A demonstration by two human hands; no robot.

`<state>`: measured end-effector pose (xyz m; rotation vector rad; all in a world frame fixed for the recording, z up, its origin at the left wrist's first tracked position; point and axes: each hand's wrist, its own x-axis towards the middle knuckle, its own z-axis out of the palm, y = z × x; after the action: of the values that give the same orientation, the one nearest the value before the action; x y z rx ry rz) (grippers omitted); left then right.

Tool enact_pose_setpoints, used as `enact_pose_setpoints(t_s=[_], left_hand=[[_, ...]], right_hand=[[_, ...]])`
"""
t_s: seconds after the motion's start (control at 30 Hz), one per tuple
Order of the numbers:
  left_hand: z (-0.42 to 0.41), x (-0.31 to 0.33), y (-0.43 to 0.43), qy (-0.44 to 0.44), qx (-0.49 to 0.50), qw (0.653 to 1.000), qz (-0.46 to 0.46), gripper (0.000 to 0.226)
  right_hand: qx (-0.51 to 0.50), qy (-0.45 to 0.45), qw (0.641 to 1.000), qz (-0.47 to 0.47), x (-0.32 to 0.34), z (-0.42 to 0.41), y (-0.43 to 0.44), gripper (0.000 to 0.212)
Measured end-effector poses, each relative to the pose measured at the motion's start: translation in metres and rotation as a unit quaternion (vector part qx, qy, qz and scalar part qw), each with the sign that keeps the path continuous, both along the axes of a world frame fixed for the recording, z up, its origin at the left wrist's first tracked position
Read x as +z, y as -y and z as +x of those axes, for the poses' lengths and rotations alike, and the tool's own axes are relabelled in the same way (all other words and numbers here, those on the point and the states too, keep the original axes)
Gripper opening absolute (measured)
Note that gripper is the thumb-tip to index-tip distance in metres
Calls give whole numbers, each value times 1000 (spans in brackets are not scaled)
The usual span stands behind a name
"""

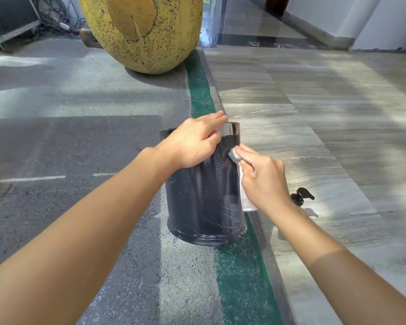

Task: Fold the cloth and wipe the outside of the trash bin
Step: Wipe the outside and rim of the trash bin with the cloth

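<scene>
One wide-angle view from the head looks forward and down. It sits near the dark cylindrical trash bin (204, 207).

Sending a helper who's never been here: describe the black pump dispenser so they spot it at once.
From the big yellow speckled egg-shaped pot, follow the green floor strip to the round black trash bin. Right of the bin, on the grey streaked stone floor behind the right hand, stands the black pump dispenser. Only its nozzled pump head shows, the one small black thing there.
</scene>
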<state>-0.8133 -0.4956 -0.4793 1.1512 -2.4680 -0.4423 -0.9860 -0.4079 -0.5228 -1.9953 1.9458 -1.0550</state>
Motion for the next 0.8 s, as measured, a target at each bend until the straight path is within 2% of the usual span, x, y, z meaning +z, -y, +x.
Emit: enact_pose_setpoints(t_s=[0.13, 0.3, 0.43, 0.6, 0.8], left_hand=[[-21, 6, 2, 50, 3, 998, 24, 45], [-50, 15, 4, 118, 2, 992, 35, 40], [-64, 14, 7, 130, -3, 991, 38, 18], [-60, 15, 12, 101, -1, 994, 48, 33], [-39, -5, 4, 78, -45, 996, 14, 50]], right_hand=[[-6, -2, 999, 34, -24, -12, -30, 38], [-21, 61, 991, 116, -67, -22, -76, 50], [-37, 87, 984, 152, -99, -25, -110, 49], [-44, 86, 978, 184, -110, -36, -121, 50], [-109, 136, 982, 78, -69, -60, -83, 38]])
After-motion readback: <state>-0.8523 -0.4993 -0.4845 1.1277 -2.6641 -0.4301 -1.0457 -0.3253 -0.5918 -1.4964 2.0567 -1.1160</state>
